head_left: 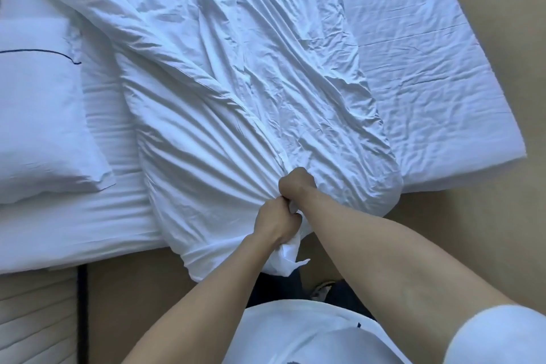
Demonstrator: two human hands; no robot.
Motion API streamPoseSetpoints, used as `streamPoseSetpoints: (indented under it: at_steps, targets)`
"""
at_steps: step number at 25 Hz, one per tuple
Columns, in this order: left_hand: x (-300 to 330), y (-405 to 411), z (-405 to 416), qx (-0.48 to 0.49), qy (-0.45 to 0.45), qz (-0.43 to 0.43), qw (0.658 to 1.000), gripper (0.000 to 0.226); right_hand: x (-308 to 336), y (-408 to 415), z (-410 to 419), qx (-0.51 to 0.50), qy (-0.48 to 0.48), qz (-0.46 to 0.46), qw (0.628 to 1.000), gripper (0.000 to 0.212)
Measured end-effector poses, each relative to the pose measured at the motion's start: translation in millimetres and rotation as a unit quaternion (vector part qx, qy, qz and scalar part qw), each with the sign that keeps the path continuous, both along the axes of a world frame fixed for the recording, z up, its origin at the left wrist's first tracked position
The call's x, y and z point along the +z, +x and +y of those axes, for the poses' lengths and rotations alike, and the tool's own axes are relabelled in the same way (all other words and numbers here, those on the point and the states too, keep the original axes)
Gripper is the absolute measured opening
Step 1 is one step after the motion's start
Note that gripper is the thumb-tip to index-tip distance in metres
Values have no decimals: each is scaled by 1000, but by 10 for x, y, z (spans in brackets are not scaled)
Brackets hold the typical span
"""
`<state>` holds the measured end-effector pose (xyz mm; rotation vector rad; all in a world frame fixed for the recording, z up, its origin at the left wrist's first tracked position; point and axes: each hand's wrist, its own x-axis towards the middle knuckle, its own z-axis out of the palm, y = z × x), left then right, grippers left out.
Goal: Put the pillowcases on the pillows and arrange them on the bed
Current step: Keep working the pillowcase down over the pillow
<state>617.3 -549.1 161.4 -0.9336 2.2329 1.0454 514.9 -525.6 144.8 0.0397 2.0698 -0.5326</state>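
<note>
A large pillow in a wrinkled white pillowcase (pixel 236 91) lies across the middle of the bed (pixel 428 53), its near end hanging over the bed's edge. My left hand (pixel 276 220) is closed on the bunched open end of the pillowcase, with a tuft of cloth sticking out below the fist. Just above it, my right hand (pixel 295 185) is also clenched on the gathered cloth. A second pillow (pixel 41 115) in a white case with a thin dark line lies at the left, on the bed.
The white fitted sheet covers the mattress, whose right corner (pixel 514 151) ends over a tan floor (pixel 487 216). A padded beige panel (pixel 35 313) sits at lower left. My legs and a shoe (pixel 322 289) stand close to the bed edge.
</note>
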Motion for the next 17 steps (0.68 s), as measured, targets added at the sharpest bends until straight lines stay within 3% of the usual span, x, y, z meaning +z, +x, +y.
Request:
streamPoseSetpoints:
  at_steps: [1, 7, 11, 14, 17]
  targets:
    - [36, -70, 73, 12, -9, -1, 1000, 19, 19, -71, 47, -2, -15, 8, 1000, 11]
    - [302, -780, 881, 70, -96, 11, 993, 25, 254, -754, 774, 24, -134, 26, 990, 15]
    - [459, -1445, 2022, 27, -118, 56, 991, 13, 395, -1449, 2088, -23, -225, 32, 974, 23]
    - [271, -1848, 3113, -72, -59, 35, 995, 19, 164, -1818, 3320, -112, -176, 36, 977, 24]
    - [-325, -1848, 3767, -111, 16, -65, 992, 43, -418, -1823, 4061, -121, -91, -60, 987, 25]
